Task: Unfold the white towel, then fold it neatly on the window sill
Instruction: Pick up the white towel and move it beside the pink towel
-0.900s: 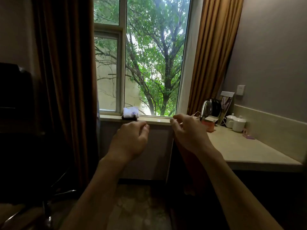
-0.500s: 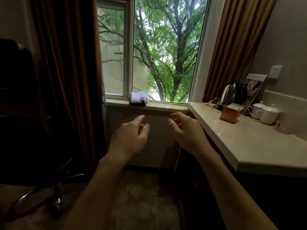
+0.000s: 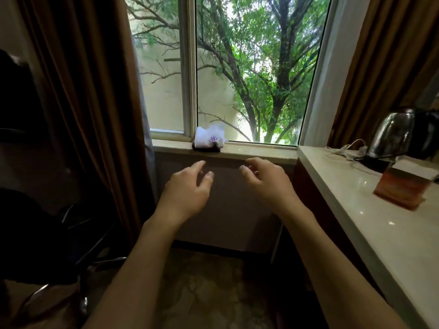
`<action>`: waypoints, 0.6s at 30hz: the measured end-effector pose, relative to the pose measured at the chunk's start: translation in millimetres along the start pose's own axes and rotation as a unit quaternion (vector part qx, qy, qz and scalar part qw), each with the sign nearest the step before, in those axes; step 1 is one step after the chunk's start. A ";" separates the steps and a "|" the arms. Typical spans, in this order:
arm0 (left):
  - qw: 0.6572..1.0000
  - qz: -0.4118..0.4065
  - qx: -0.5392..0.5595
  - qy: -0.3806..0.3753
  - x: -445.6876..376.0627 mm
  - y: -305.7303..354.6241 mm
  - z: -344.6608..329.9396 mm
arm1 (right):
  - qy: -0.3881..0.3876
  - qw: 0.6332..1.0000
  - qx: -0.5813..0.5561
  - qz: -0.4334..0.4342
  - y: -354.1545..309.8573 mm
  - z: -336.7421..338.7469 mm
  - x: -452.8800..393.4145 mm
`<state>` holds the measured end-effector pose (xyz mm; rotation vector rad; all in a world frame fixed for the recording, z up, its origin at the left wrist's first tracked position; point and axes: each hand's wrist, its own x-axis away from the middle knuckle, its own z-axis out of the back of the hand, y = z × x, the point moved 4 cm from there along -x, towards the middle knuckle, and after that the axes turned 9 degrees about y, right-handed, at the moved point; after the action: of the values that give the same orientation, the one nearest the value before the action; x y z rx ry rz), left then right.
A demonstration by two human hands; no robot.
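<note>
While both arms are stretching out toward the window, the left hand (image 3: 187, 188) is hanging loosely open with its fingers spread and nothing in them, and the right hand (image 3: 268, 184) is doing the same beside it, fingers curled a little and empty. Just beyond and above the left hand's fingertips, the white towel (image 3: 210, 138) is sitting bunched in a small upright bundle on the window sill (image 3: 259, 153), a purple mark showing on its front, and it is resting on something dark and low that I cannot make out. Neither hand is touching it yet. Off past the right hand, a worktop (image 3: 380, 233) is carrying a kettle (image 3: 392, 134) and a small reddish box (image 3: 403, 186), well apart from the bundle. To my eye the reach is the step in hand, and doing it well looks like a matter of bringing both hands up over the sill edge, pinching two loose corners near the top of the bundle and drawing them apart so the cloth is opening flat, not dragging as a lump. The sill looks narrow, so keeping the cloth close to the glass side should stop it slipping off the front edge, and the dark thing underneath may need steadying or leaving alone.
</note>
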<state>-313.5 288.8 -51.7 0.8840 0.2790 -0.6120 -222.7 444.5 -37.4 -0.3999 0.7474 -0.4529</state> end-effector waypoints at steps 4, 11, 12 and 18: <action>1.000 0.024 -0.008 -0.005 -42.4 -13.7 -26.3 | -0.029 1.000 -0.011 -0.002 19.0 -39.0 -46.5; 1.000 0.028 -0.013 0.001 -135.0 -51.9 -86.7 | -0.045 0.998 -0.032 -0.010 58.6 -115.3 -131.0; 1.000 0.028 -0.010 0.003 -150.5 -58.5 -97.7 | -0.044 0.998 -0.032 -0.008 65.2 -127.3 -145.0; 0.998 0.060 0.019 0.008 -256.2 -98.7 -160.8 | -0.062 0.998 -0.017 -0.022 105.1 -195.5 -235.5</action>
<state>-574.1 466.5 -92.9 0.9345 0.2272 -0.5004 -490.0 619.3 -89.8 -0.4737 0.6281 -0.4530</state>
